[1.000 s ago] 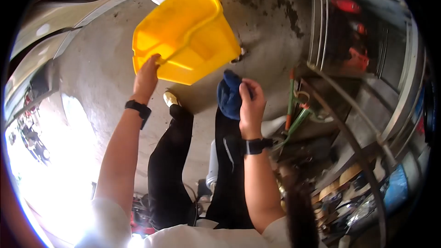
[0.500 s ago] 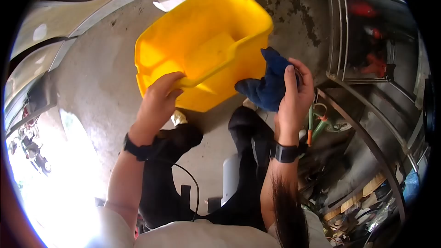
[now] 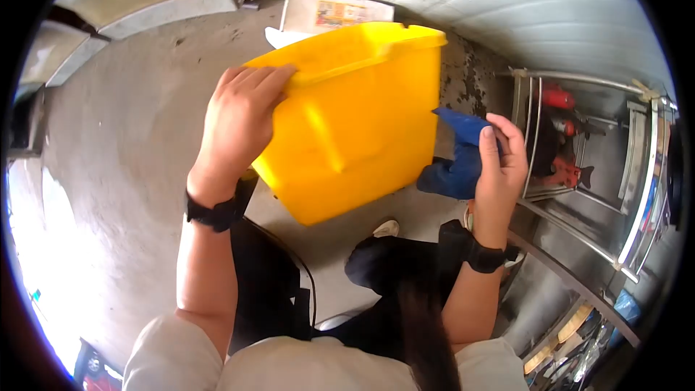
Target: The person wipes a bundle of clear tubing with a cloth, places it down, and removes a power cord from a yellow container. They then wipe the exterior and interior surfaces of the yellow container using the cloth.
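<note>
A yellow plastic bin point(image 3: 362, 130) is held up over the floor, tilted so that one outer side faces me. My left hand point(image 3: 242, 116) grips its rim at the left corner, fingers hooked over the edge. To the right of the bin, my right hand point(image 3: 503, 166) is closed on a dark blue cloth point(image 3: 460, 156), thumb toward the fingers. The cloth hangs bunched beside the bin's right side; a gap shows between its lower part and the bin. Most of the bin's inside is hidden.
A white box point(image 3: 337, 11) with a coloured label stands by the wall behind the bin. On the right is a metal rack point(image 3: 572, 235) with red tools point(image 3: 568, 174). My shoe point(image 3: 387, 229) rests on the concrete floor point(image 3: 130, 123) below.
The bin has tipped so its outer side now faces me instead of its inside. My left hand has risen with the rim; my right hand and the cloth have shifted right.
</note>
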Available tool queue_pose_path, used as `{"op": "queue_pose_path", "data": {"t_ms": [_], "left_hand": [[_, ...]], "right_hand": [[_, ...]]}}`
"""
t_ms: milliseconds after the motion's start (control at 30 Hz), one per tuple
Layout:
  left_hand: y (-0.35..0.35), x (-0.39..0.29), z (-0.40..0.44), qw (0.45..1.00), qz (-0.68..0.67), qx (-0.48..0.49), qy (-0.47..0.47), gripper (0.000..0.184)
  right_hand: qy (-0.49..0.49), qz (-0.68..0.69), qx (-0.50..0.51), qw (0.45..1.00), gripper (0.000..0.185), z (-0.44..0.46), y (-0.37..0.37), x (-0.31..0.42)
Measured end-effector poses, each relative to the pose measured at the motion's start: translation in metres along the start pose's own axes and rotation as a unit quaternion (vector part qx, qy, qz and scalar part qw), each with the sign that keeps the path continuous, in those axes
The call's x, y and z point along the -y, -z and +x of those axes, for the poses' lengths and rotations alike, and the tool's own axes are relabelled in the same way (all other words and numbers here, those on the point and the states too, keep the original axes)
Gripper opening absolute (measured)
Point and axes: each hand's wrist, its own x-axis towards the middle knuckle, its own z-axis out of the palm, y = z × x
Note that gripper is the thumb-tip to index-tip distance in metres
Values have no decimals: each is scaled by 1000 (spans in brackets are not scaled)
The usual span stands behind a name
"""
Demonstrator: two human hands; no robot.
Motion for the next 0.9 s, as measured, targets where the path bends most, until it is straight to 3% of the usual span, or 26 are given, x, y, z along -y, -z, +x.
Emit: {"op": "queue_pose_path", "data": {"t_ms": [167,233,333,400,467,533,633,733,767,800,900], "left_hand": [[-14,9,-3,997,28,-60,-47,30],[-21,14,5,992,74,-100,-34,33],[-12,4,3,968,98,-222,58,43],[-3,-16,-3,974,-18,-220,55,56],[-2,-53,-16,942,-303,-141,27,53],[-16,-80,-26,879,-465,-100,26,39],[-16,-79,-36,838,-536,64,76,26],[-1,-72,-41,839,-517,59,159,23],[0,-70,-45,848,-502,43,166,21],[10,-69,-47,855,-468,105,199,24],[11,-65,-54,820,-466,208,261,41]], "right_hand": [[44,-26,33,998,17,-15,-27,36],[102,-42,67,992,14,-21,-37,46],[220,-84,107,966,12,-26,-49,64],[312,-175,121,926,13,-28,-43,76],[296,-85,148,940,17,-38,-43,83],[288,-28,154,945,18,-45,-47,83],[251,-69,129,957,21,-32,-55,73],[190,-28,127,973,17,-12,-64,55],[248,-53,105,962,18,-4,-67,41],[266,-41,91,959,17,0,-71,35],[199,82,118,969,14,-8,-74,45]]}}
